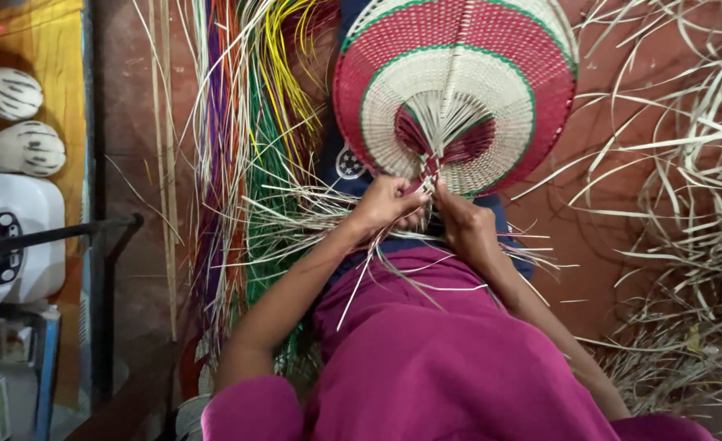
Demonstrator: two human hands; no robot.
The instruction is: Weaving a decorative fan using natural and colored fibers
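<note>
the woven fan (pixel 459 90) lies flat across the person's lap with its rounded edge pointing away and its narrow base turned toward the body, which looks like the handiest way to bring the loose ends within reach of both hands at once. the left hand (pixel 387 204) is closed in a pinch on the pale strips (pixel 434 163) where they gather at the fan's base, and the right hand (pixel 463 220) is curled shut on the same bundle from the other side, so the 2 hands meet almost touching just below the red centre of the weave. held this way, the strips seem to be kept tight against each other while the body of the fan rests on the dark blue cloth (pixel 345 167) over the knees (the exact fingertips are hidden among the strands, so which strip each one grips cannot be told). the fan sits directly beyond the hands, its base between them and its red, cream and green bands spreading away from the knuckles. unwoven ends trail out to both sides over the magenta garment (pixel 434 359). to the left of the left arm lie bundles of coloured strips (pixel 263 122), yellow, green, purple and orange, near enough to draw from, and to the right a loose heap of pale strips (pixel 696 204) covers the reddish floor (pixel 606 237).
</note>
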